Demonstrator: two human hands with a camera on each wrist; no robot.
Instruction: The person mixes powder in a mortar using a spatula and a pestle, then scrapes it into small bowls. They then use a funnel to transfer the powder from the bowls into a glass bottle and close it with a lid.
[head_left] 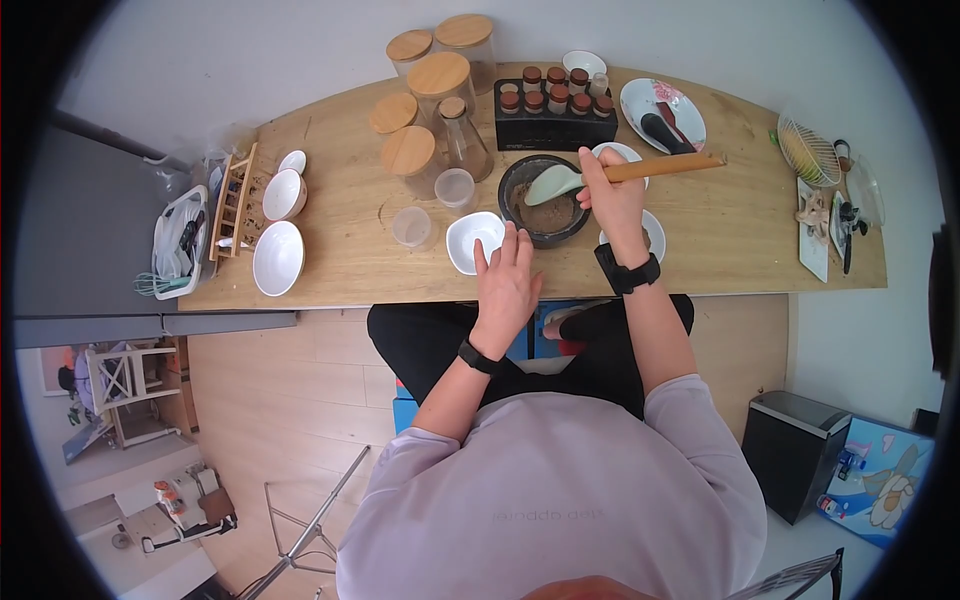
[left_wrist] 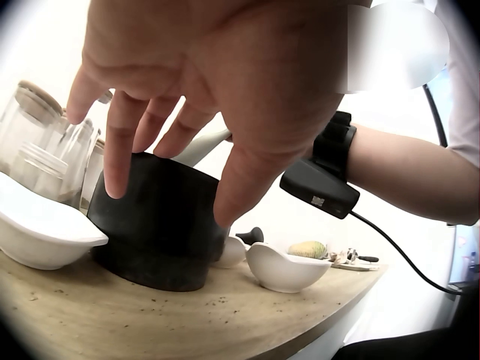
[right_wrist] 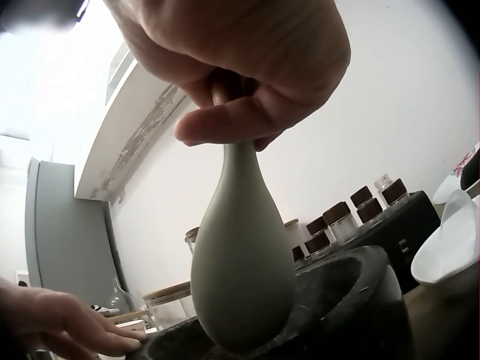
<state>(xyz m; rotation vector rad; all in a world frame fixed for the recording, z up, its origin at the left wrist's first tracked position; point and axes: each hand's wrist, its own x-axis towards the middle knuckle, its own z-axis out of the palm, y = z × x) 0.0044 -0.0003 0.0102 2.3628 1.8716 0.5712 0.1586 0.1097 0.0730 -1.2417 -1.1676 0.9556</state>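
Note:
A spoon with a pale green head [head_left: 553, 184] and a wooden handle [head_left: 668, 167] is held in my right hand [head_left: 614, 205], which grips it where the handle meets the head. The spoon's head dips into a black stone mortar [head_left: 545, 239], over brown powder [head_left: 548, 214] spread inside. In the right wrist view the rounded green head [right_wrist: 244, 262] overlaps the mortar's rim [right_wrist: 371, 262]. My left hand [head_left: 507, 280] holds nothing; its fingers reach loosely towards the mortar's near side, over the edge of a square white bowl [head_left: 461, 242]. Spread fingers [left_wrist: 118, 150] overlap the mortar wall in the left wrist view.
Behind the mortar stands a black rack [head_left: 540, 132] of brown-capped jars. Wooden-lidded canisters [head_left: 409, 150] and clear plastic cups [head_left: 411, 229] are to its left. A white bowl [head_left: 655, 232] sits near my right wrist, and a floral plate [head_left: 690, 105] with dark utensils lies at back right.

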